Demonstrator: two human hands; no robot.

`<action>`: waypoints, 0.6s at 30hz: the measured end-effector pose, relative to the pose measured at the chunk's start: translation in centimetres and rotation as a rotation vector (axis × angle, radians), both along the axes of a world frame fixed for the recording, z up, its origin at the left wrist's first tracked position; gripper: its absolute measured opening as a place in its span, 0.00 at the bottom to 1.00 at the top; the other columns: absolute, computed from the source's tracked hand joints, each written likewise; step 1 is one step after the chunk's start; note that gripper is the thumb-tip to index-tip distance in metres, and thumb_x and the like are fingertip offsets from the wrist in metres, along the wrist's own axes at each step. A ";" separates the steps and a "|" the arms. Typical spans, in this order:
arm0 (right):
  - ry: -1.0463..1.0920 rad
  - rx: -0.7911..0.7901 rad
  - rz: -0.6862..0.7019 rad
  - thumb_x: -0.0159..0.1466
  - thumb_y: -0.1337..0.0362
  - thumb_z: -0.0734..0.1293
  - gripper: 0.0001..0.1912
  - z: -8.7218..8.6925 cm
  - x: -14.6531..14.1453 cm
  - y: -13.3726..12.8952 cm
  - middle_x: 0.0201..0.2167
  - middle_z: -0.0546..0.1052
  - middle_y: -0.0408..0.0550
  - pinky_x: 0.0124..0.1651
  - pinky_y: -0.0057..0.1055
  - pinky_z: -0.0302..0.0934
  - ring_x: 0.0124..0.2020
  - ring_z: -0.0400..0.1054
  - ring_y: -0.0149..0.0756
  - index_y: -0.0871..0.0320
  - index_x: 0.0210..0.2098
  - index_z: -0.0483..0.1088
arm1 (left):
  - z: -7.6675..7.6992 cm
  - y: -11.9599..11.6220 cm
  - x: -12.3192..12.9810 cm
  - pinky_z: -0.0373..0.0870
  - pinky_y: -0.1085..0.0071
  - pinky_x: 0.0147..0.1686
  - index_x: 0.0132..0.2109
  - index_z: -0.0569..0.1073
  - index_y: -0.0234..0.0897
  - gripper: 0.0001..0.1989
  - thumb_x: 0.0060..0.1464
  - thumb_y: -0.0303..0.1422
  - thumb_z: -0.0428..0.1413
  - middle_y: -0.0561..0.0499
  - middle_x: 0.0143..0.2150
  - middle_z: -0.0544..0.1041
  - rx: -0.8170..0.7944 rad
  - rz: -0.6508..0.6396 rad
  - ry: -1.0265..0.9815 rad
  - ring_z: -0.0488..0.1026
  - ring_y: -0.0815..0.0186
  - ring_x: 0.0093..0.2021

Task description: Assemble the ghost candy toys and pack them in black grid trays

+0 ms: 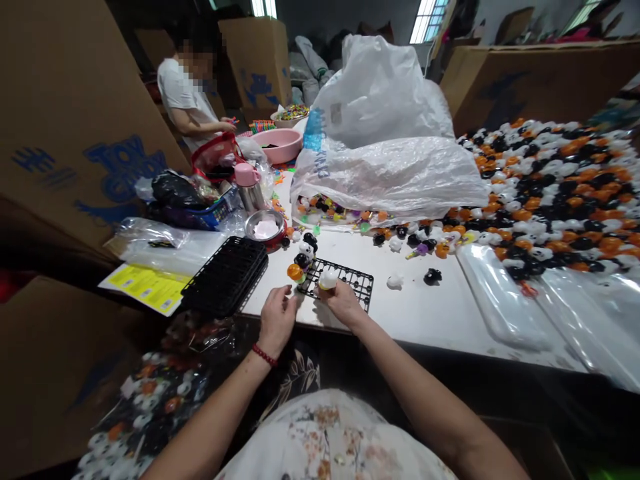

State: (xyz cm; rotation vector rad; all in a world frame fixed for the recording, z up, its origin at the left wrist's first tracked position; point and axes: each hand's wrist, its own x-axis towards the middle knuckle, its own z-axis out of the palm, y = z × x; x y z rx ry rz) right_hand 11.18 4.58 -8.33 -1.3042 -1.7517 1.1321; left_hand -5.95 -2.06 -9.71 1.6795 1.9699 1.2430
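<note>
A black plastic grid tray (pixel 357 279) lies on the white table in front of me. Along its left side stands a row of small figure-shaped toys: an orange one (pixel 295 272), then black and white ones (pixel 306 252). My right hand (pixel 346 305) pinches a white toy head (pixel 328 279) over the middle of the tray. Just off the tray's near left corner is my left hand (pixel 278 320), fingers loosely bent and apart, with nothing visible in it. A loose white toy (pixel 395 282) and a black toy (pixel 433 275) lie to the right.
A stack of black grids (pixel 227 275) sits left, beside a metal bowl (pixel 265 228) and pink-lidded flask (pixel 249 185). A large plastic bag (pixel 385 170) stands behind. Right are a toy heap (pixel 555 180) and clear bags (pixel 500 300). A person (pixel 187 100) works at far left.
</note>
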 end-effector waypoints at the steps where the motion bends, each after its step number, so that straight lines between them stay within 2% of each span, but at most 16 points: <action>1: -0.037 0.027 0.000 0.58 0.57 0.67 0.11 0.0 -0.4 0.4 0.31 0.76 0.46 0.36 0.31 0.59 0.34 0.69 0.39 0.59 0.34 0.72 | -0.4 0.8 -0.7 0.71 0.65 0.45 0.49 0.73 0.36 0.13 0.57 0.30 0.52 0.46 0.45 0.74 0.011 -0.013 0.010 0.73 0.61 0.45; 4: -0.095 0.082 0.027 0.58 0.60 0.67 0.07 -0.2 -1.4 1.1 0.30 0.76 0.46 0.34 0.29 0.57 0.32 0.68 0.38 0.58 0.32 0.70 | -1.6 2.9 -1.8 0.71 0.67 0.43 0.49 0.74 0.37 0.15 0.53 0.27 0.54 0.47 0.43 0.73 0.022 -0.097 0.011 0.72 0.63 0.44; 7: -0.123 0.109 0.097 0.59 0.63 0.66 0.05 -0.6 -1.9 1.3 0.29 0.76 0.45 0.33 0.28 0.57 0.31 0.68 0.37 0.58 0.30 0.71 | -2.3 4.1 -2.1 0.70 0.68 0.42 0.43 0.76 0.39 0.09 0.54 0.29 0.55 0.49 0.40 0.73 0.018 -0.160 0.053 0.71 0.63 0.42; 9: -0.147 0.111 0.140 0.60 0.64 0.65 0.05 -0.7 -2.1 1.4 0.28 0.76 0.46 0.34 0.27 0.57 0.31 0.69 0.37 0.58 0.30 0.72 | -2.5 4.5 -2.0 0.69 0.66 0.44 0.40 0.76 0.39 0.06 0.57 0.32 0.55 0.48 0.39 0.74 0.011 -0.191 0.102 0.71 0.62 0.43; 18: -0.324 0.247 0.225 0.61 0.69 0.65 0.06 0.0 -2.0 1.8 0.33 0.79 0.50 0.37 0.28 0.59 0.34 0.71 0.39 0.59 0.35 0.74 | -2.7 4.7 -2.7 0.69 0.64 0.44 0.40 0.76 0.40 0.11 0.59 0.39 0.52 0.47 0.40 0.76 -0.020 -0.208 0.159 0.71 0.59 0.44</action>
